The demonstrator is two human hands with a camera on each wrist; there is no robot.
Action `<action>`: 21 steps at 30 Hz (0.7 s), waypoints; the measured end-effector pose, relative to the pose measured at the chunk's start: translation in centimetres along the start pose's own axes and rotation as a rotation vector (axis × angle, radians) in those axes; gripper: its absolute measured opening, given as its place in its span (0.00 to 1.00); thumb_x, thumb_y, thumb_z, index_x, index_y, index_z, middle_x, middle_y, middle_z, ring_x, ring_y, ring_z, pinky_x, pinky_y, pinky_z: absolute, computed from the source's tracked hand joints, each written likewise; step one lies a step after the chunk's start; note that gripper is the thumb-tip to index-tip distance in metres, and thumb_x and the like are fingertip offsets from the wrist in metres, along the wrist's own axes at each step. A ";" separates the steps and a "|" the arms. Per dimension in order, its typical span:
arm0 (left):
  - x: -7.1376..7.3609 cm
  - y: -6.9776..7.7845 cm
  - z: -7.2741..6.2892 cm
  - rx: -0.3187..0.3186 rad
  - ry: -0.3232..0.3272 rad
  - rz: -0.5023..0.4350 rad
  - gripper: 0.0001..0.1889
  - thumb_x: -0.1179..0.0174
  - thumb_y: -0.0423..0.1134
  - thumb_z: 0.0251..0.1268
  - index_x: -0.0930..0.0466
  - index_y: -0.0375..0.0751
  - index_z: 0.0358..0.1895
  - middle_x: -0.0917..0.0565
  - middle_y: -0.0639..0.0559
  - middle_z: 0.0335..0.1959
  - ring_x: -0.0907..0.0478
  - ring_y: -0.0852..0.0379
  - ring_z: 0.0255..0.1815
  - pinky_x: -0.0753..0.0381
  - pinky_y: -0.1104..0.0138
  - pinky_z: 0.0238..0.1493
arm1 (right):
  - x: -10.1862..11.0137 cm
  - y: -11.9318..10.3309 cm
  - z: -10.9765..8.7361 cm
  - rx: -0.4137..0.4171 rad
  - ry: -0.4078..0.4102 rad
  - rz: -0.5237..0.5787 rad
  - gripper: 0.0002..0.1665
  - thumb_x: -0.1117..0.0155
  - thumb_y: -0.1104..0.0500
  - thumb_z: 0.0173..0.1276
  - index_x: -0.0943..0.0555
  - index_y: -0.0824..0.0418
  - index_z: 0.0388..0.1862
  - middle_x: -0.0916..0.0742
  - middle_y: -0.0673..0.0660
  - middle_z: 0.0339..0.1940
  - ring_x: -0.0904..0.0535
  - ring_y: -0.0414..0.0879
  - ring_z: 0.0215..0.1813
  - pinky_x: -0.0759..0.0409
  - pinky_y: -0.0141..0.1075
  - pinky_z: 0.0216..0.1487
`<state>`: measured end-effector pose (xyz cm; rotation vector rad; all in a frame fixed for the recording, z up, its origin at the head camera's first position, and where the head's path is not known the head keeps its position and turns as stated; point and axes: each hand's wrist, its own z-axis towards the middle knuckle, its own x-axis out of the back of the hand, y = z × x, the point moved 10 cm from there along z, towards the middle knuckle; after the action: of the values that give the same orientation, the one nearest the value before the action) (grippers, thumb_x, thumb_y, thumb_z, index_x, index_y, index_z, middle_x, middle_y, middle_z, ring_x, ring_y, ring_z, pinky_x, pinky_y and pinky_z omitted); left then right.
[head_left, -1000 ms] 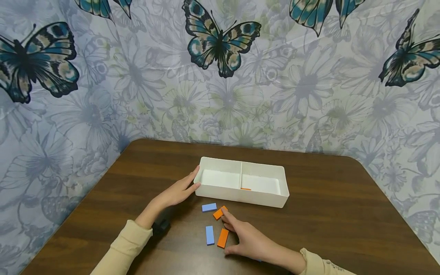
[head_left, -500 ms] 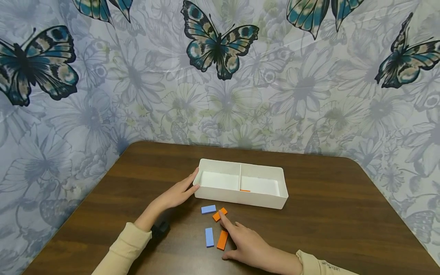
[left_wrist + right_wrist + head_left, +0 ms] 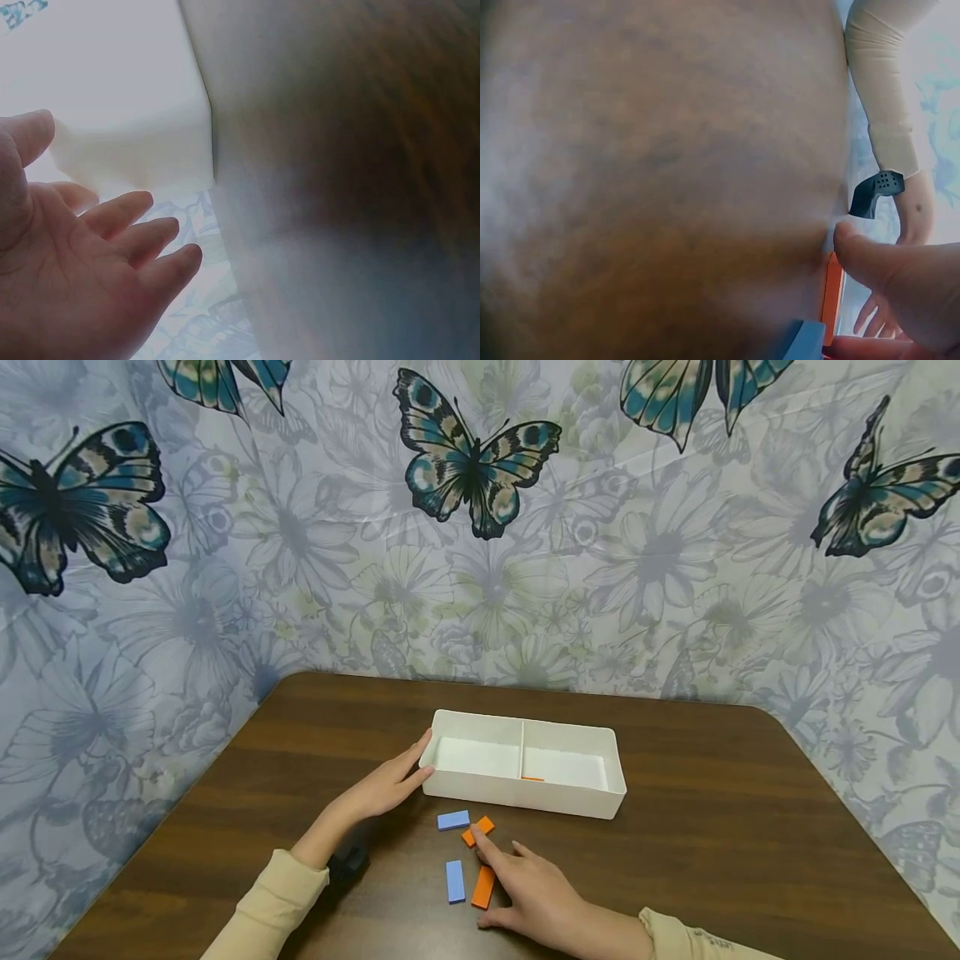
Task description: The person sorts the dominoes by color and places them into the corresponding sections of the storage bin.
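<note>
In the head view, my left hand [image 3: 386,787] rests with extended fingers against the left end of a white two-compartment box [image 3: 517,789]. The left wrist view shows that hand's palm and fingers beside the box's pale wall [image 3: 142,150]. My right hand [image 3: 532,893] reaches over the table, its index fingertip touching a short orange block [image 3: 486,824]. Below that finger, near the thumb, lies a longer orange block [image 3: 483,889]. Two blue blocks, one upright in view [image 3: 455,882] and one crosswise [image 3: 453,820], lie just left of the orange ones.
A thin orange piece [image 3: 532,779] shows inside the box's right compartment, by the divider. The brown wooden table [image 3: 697,827] ends at a butterfly-patterned cloth [image 3: 300,568] behind. A black device [image 3: 874,191] sits at the left wrist.
My right hand has shifted slightly left, its index fingertip sliding a little across the short orange block. My left hand stays at the box. The head view has tilted slightly.
</note>
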<state>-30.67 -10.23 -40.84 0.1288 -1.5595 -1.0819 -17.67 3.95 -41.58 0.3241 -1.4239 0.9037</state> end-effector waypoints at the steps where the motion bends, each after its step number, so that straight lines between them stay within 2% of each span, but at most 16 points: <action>1: 0.0 0.0 0.0 0.001 0.002 -0.002 0.37 0.59 0.54 0.74 0.64 0.39 0.75 0.57 0.40 0.74 0.55 0.41 0.71 0.51 0.48 0.66 | 0.1 -0.1 0.1 0.011 0.010 -0.017 0.59 0.27 0.44 0.52 0.47 0.63 0.74 0.19 0.52 0.55 0.22 0.44 0.51 0.32 0.51 0.58; 6: 0.0 0.1 -0.1 -0.001 0.004 -0.008 0.37 0.58 0.53 0.74 0.63 0.37 0.74 0.57 0.40 0.73 0.55 0.40 0.71 0.50 0.47 0.65 | 0.5 -0.3 0.4 0.030 0.033 -0.067 0.55 0.26 0.48 0.53 0.44 0.62 0.73 0.16 0.51 0.47 0.20 0.39 0.45 0.32 0.50 0.58; 10: -0.1 0.0 0.0 0.001 -0.002 -0.001 0.36 0.59 0.52 0.75 0.64 0.39 0.75 0.57 0.40 0.74 0.55 0.40 0.71 0.51 0.47 0.65 | 0.5 0.1 0.5 0.010 0.030 -0.027 0.53 0.26 0.51 0.54 0.43 0.62 0.73 0.15 0.49 0.47 0.20 0.39 0.46 0.32 0.50 0.58; 17: 0.1 0.1 0.0 0.006 -0.006 -0.004 0.36 0.59 0.52 0.75 0.64 0.40 0.75 0.57 0.41 0.74 0.55 0.41 0.71 0.51 0.48 0.66 | 0.2 1.4 0.5 -0.077 0.007 0.095 0.54 0.25 0.53 0.53 0.43 0.59 0.73 0.18 0.45 0.51 0.24 0.55 0.56 0.34 0.50 0.60; 21: 0.0 0.1 -0.1 0.005 -0.006 -0.005 0.36 0.59 0.53 0.75 0.64 0.40 0.75 0.57 0.41 0.74 0.55 0.41 0.71 0.51 0.48 0.66 | 0.0 1.7 0.5 -0.111 -0.005 0.138 0.53 0.25 0.54 0.52 0.42 0.58 0.73 0.18 0.44 0.51 0.26 0.56 0.58 0.35 0.50 0.60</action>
<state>-30.58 -10.22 -40.77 0.1321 -1.5681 -1.0834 -19.19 4.69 -41.99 0.1465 -1.5089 0.9315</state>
